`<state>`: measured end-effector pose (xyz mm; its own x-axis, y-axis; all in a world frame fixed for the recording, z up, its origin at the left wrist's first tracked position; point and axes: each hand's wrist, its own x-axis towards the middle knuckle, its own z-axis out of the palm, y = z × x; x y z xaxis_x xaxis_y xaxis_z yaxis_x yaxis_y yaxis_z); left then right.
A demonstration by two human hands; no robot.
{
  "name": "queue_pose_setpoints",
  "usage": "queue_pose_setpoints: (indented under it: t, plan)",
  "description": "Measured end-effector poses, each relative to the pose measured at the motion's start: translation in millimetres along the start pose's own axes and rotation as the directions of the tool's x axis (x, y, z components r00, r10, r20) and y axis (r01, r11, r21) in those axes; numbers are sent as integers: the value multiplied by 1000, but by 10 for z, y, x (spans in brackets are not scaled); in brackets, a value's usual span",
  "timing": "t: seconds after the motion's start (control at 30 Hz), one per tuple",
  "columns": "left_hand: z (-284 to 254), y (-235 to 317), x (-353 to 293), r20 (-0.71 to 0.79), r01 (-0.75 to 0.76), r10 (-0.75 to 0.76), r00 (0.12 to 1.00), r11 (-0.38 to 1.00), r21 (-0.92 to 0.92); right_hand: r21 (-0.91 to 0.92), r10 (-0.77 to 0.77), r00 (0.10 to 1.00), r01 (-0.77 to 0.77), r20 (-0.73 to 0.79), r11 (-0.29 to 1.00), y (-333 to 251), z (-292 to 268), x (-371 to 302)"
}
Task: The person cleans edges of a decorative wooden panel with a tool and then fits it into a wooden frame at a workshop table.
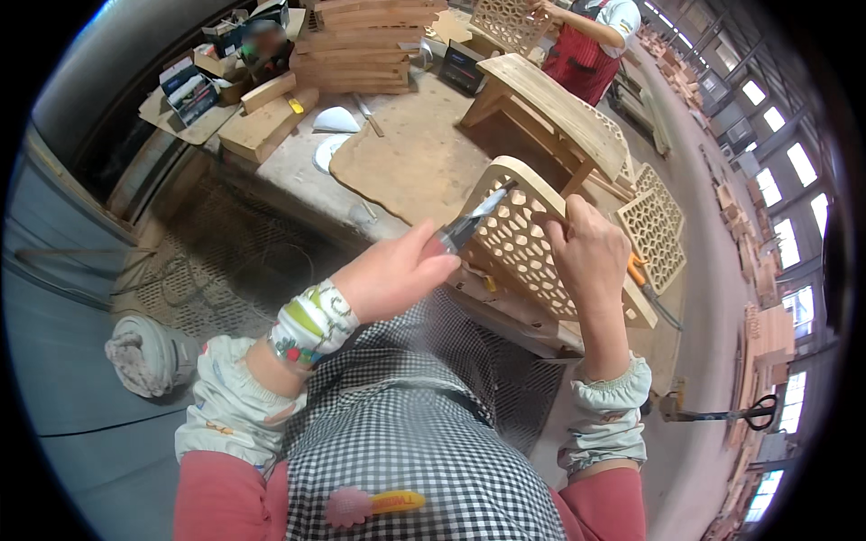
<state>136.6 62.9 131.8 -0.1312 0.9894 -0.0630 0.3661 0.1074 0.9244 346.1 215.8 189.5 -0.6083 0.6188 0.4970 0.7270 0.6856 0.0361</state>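
My left hand (390,275) is closed round a hand tool (458,233) with a dark body, a red part by my fingers and a pale, pointed front; its exact kind does not show clearly. The tool's tip meets the inside of the rounded corner of a pale wooden lattice panel (516,166), pierced with many irregular holes. That panel stands tilted at the near side of the worktable (397,167). With fingers curled over its upper edge, my right hand (588,257) grips the panel.
Behind the panel stands a low wooden bench (564,99). More lattice panels (654,225) lie to the right, near an orange-handled tool (637,269). Stacked boards (352,54) and boxes (189,95) occupy the back left. Across the table works a person in a red apron (577,68).
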Motion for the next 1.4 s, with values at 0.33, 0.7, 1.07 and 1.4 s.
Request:
queue_pose_setpoints:
  t: [0.33,0.7,1.07,1.4]
  plan:
    - [354,-996,-518,202,343,-279,939,714,-610,332,279,938,-335,206,882,273,-223,227]
    - [248,-904,-411,155,241,-192,969,866,-438,759,540,839,-309,-67,573,773,87,-211]
    - [463,-531,-184,231,124,-51,972,941,-316,807,474,869,-176,-142,564,892,184,-695]
    - [621,-463,68,556,445,-9,831,608,-657,851,564,809,-172,-166,497,1017,368,-1044]
